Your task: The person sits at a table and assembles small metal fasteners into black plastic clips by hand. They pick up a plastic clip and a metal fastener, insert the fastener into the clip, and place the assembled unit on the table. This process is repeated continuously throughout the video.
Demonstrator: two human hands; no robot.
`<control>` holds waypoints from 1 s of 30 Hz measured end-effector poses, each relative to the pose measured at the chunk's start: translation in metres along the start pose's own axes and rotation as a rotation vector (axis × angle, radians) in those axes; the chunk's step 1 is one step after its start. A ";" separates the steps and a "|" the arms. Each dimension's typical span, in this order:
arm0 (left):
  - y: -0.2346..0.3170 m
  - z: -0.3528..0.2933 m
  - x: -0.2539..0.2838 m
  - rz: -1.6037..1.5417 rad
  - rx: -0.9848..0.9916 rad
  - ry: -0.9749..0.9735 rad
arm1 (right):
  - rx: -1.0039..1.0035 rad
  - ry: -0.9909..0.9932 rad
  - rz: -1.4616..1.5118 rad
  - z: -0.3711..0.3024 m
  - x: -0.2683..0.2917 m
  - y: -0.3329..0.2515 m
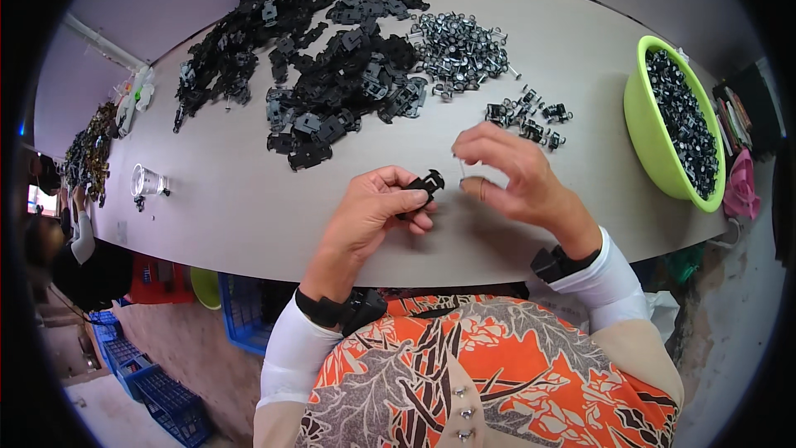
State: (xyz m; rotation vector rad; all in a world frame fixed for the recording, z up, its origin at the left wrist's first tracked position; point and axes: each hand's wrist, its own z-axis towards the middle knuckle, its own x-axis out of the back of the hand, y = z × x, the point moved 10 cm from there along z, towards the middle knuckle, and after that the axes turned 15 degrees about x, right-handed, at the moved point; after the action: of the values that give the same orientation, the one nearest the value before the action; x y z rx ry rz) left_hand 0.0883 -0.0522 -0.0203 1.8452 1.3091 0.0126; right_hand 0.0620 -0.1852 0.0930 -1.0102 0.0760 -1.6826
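My left hand [376, 209] is closed around a black plastic toy car chassis [424, 189], its thumb pressed on top and one end sticking out past the fingers. Just to the right, my right hand [518, 178] pinches a thin metal axle [463, 168] between thumb and forefinger, apart from the chassis. Beyond the left hand spreads a large heap of black chassis [348, 75]. Silver wheels on axles [460, 46] lie piled at its right. Nearer my right hand sits a small cluster of black-and-silver wheel pieces [531, 116].
At the right stands a lime green basin [638, 129] full of small black-and-silver parts. A clear plastic cup [149, 181] lies on the table [224, 224] at left. Another person [87, 261] works at the far left beside a brownish heap [89, 149]. Blue crates [170, 402] stand on the floor.
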 end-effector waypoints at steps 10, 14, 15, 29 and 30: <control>-0.021 0.007 -0.024 -0.109 0.082 -0.139 | 0.088 -0.021 -0.073 -0.021 -0.019 -0.032; -0.022 0.006 -0.037 -0.121 0.054 -0.174 | 0.090 0.030 -0.004 -0.031 -0.017 -0.035; -0.022 0.006 -0.040 -0.119 0.041 -0.183 | 0.095 0.044 0.003 -0.033 -0.017 -0.036; -0.031 0.014 -0.033 0.007 0.093 -0.059 | -0.220 0.079 -0.570 -0.075 0.083 0.027; -0.032 0.014 -0.034 0.013 0.100 -0.059 | -0.193 0.037 -0.691 -0.076 0.087 0.028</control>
State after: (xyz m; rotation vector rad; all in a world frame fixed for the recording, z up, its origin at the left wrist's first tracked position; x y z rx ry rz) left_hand 0.0545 -0.0843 -0.0347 1.9245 1.2772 -0.1010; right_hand 0.0330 -0.3001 0.0804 -1.2351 -0.1018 -2.3544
